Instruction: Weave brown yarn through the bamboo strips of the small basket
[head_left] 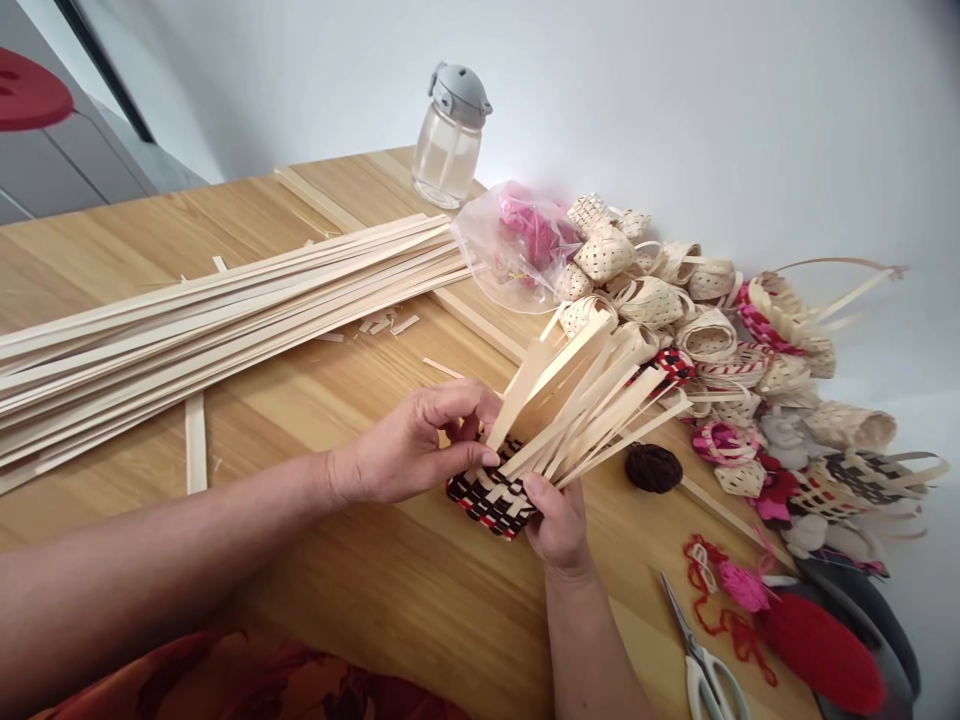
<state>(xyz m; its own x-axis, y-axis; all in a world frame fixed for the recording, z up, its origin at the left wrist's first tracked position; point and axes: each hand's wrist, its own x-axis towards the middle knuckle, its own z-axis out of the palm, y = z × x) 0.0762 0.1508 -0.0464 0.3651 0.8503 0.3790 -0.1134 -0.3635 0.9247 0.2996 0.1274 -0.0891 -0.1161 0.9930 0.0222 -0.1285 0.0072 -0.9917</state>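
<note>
A small half-woven basket (pixel 495 500) in black, cream and red is held between my hands above the table. Pale uncut strips (pixel 577 400) fan upward and away from its rim. My left hand (pixel 420 440) pinches the base of one strip at the basket's left side, thumb against the finger. My right hand (pixel 559 520) grips the basket's right side, its thumb on the near face and its other fingers mostly hidden behind. Just beyond the right hand lies a ball of dark brown yarn (pixel 654 468).
Long pale strips (pixel 225 310) lie bundled across the left of the table. A water bottle (pixel 450 135) and a plastic bag (pixel 510 250) stand at the back. Many small woven baskets (pixel 705 330) pile up at right. Scissors (pixel 701 650) and red yarn (pixel 821 650) lie at front right.
</note>
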